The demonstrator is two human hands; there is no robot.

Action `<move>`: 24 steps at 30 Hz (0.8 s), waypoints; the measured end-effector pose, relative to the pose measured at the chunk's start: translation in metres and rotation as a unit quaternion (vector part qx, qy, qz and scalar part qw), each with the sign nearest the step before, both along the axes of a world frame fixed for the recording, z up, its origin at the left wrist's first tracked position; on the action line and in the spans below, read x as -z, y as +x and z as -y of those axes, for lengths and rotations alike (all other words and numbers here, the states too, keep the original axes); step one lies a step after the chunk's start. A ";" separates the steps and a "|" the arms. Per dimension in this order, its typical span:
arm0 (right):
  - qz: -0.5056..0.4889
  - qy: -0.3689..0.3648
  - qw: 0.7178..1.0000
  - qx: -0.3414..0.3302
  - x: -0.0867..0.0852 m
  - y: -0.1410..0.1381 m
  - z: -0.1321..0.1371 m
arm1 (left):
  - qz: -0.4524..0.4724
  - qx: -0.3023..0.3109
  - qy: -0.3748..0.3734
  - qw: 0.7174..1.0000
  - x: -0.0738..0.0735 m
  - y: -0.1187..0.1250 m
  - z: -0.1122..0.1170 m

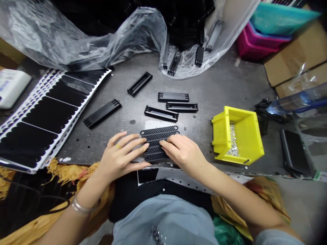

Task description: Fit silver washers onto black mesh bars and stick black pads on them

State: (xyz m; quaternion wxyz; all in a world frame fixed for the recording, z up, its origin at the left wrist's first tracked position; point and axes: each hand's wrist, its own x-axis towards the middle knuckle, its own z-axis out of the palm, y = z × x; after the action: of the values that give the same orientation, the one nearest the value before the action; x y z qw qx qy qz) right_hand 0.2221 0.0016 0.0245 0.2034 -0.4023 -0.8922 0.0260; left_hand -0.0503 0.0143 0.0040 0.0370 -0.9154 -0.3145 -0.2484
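Several black plastic strips with a crosshatched face (159, 137) lie side by side at the table's near edge, with small round holes at their ends. My left hand (122, 154) has its fingers stretched and apart, the tips touching the left ends of the strips. Over their right part, my right hand (185, 153) is closed, thumb and fingers bent together; whatever they pinch, if anything, is hidden. Just beyond lie slotted black plastic bars (161, 113), some with the hollow side up. To the right stands a yellow bin (221, 136) with small shiny metal pieces (233, 141) inside.
A clear plastic bag (143, 30) of black parts spreads across the back. Black-and-white sticker sheets (61, 98) lie left. At right are a phone (297, 153), a clear bottle (298, 100), cardboard boxes (296, 54) and stacked coloured baskets (258, 42).
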 end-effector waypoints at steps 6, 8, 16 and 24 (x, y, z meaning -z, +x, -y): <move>-0.016 -0.011 0.999 -0.044 0.014 -0.036 0.004 | 0.042 -0.016 -0.029 0.999 0.009 0.000 0.009; -0.005 0.028 0.997 -0.066 0.015 -0.043 0.011 | 0.057 -0.021 -0.039 0.997 0.013 0.001 0.011; 0.075 0.036 0.989 -0.119 0.002 -0.046 0.022 | 0.053 -0.015 -0.063 0.997 0.015 -0.004 0.011; -0.054 -0.063 0.995 0.053 -0.003 0.017 -0.006 | 0.085 -0.029 -0.076 0.993 -0.004 0.039 0.009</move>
State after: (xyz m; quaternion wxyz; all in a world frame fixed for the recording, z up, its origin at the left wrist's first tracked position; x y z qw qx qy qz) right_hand 0.2387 0.0073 0.0272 0.2271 -0.4589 -0.8540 0.0930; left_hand -0.0117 0.0049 0.0082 -0.0526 -0.8818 -0.3608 -0.2991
